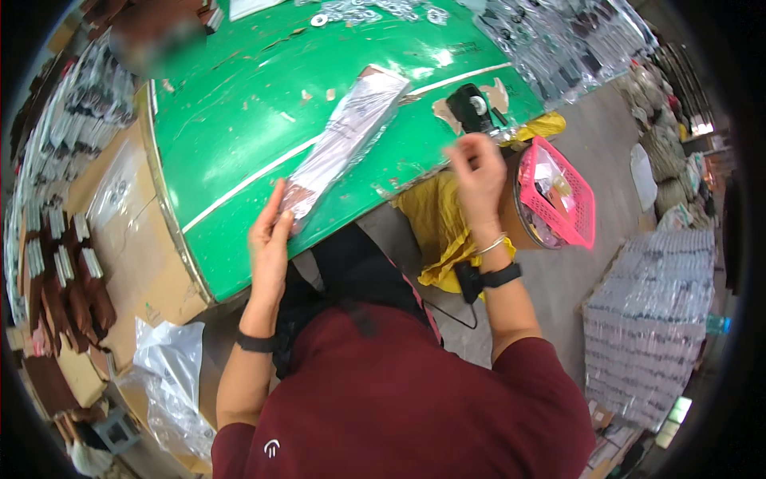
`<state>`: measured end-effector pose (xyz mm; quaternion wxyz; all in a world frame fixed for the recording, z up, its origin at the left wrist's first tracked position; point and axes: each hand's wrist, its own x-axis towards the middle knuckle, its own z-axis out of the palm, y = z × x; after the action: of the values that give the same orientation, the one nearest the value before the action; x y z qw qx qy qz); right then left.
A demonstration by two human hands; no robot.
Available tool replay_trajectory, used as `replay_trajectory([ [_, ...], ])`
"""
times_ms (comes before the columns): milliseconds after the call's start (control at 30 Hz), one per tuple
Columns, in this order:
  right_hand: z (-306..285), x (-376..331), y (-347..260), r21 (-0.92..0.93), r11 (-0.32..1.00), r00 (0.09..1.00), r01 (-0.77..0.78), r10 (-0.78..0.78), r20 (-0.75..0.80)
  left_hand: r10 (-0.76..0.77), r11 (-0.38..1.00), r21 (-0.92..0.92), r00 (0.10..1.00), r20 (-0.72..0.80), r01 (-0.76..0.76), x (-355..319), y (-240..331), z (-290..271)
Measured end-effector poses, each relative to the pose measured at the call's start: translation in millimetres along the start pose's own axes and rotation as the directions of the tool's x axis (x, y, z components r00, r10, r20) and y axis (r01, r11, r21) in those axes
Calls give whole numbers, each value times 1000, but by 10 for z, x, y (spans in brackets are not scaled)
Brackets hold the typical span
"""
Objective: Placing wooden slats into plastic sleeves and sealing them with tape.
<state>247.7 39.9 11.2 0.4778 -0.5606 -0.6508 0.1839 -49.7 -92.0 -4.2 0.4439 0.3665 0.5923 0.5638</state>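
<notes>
A long flat pack in clear plastic (345, 137), with brown pieces inside, lies slantwise on the green table (239, 120). My left hand (269, 239) holds the pack's near end at the table's front edge, fingers along its side. My right hand (479, 172) is raised at the table's right edge beside a black tape dispenser (471, 108), fingers pinched together; what they pinch is too small to tell. Both wrists wear black bands, and the right one also has a thin bangle.
A pink basket (562, 199) sits on a round drum at the right, yellow cloth (435, 223) beneath the table edge. Metal washers (375, 11) lie at the table's far side. Cardboard boxes (128, 239) and bagged brown parts are on the left, wrapped stacks (650, 311) on the right.
</notes>
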Motion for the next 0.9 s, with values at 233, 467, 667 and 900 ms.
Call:
replay_trajectory([
  [233,-681,731,940,-177,983,994,40,-20,112,370,496,834,928,49,-242,48,455,315],
  [467,-493,840,750,-418,889,975,189,-119,188,438,101,903,833,338,-419,591,354,1033],
  [667,-462,912,797,-298,954,974,-45,108,201,371,2,934,867,332,-358,747,122,1083],
  [900,-558,887,861,-219,964,971,-149,184,152,405,-90,928,838,365,-361,801,84,1076],
])
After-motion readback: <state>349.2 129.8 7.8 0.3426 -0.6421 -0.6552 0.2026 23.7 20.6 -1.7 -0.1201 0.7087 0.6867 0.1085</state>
